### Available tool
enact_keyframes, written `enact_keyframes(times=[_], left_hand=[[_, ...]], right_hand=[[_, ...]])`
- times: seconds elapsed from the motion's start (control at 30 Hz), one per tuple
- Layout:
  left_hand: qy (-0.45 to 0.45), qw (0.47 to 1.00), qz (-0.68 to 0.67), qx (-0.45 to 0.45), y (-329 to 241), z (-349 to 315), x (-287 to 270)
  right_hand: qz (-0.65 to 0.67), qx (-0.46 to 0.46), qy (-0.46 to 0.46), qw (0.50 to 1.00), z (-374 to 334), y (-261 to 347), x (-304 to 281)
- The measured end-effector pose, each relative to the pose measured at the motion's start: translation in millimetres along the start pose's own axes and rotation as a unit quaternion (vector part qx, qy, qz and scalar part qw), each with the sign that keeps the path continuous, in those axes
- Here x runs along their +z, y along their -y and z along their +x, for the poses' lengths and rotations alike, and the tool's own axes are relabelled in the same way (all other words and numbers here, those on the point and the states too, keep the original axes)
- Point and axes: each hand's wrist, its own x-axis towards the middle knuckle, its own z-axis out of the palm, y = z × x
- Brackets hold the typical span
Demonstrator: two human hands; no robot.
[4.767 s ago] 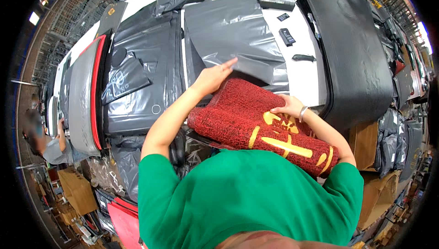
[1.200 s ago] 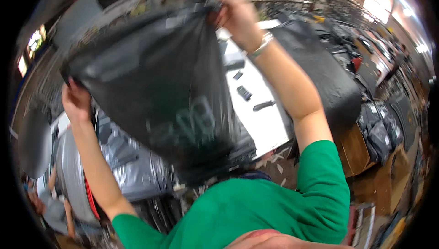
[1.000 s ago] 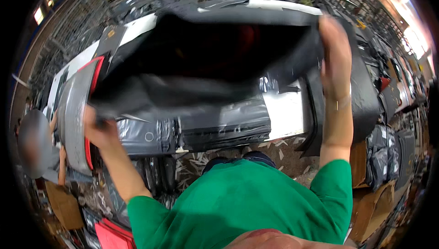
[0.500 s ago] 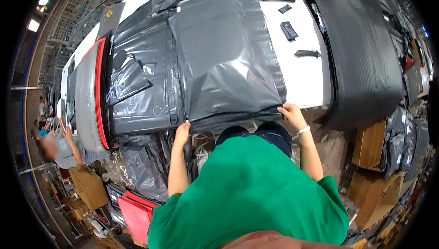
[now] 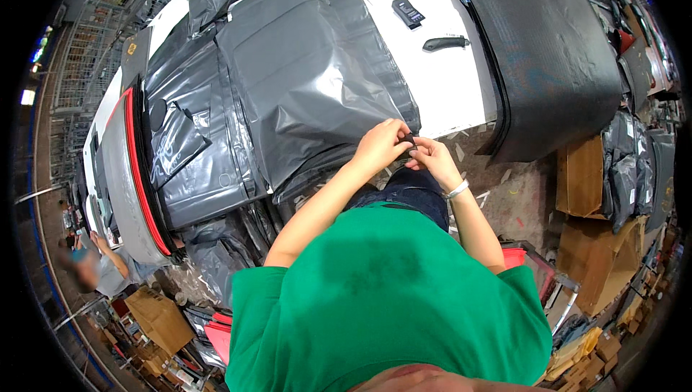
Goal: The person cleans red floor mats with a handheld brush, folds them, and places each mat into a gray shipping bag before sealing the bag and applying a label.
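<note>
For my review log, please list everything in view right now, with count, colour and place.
Large plastic bag: one, dark grey, middle of the table
Table: one, white, under the bags
Printed bag: one, black, left of the large one
Knife: one, black handle, right part of the table
Small tags: two, black, beyond the knife
Curved mats: a stack, black, right end
Edged mats: a stack, grey and red, left end
Cardboard boxes: at least three, brown, both sides
Co-worker: one, grey sleeve, far left
Background clutter: too small to count
Shirt: one, green, bottom centre
Left hand, right hand: one each, bare, pinching the large bag's near right corner
</note>
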Motion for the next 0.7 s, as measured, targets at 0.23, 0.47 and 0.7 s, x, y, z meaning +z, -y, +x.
enact_keyframes(times=[0.23,0.47,0.7], left_hand=[[0.041,0.993,0.034,0.101,15.0,-33.0,-12.3],[0.018,0.927,0.181,-0.328,156.1,-317.4,3.1],[-0.093,0.746,0.166,-0.638,267.3,-387.4,0.5]], right_hand=[[-0.104,-0.013,0.027,0.994,2.0,-4.3,-1.0],[-0.080,0.036,0.033,0.996,7.9,-12.9,-29.7],[-0.226,-0.162,-0.123,0.952,17.5,15.6,-46.8]])
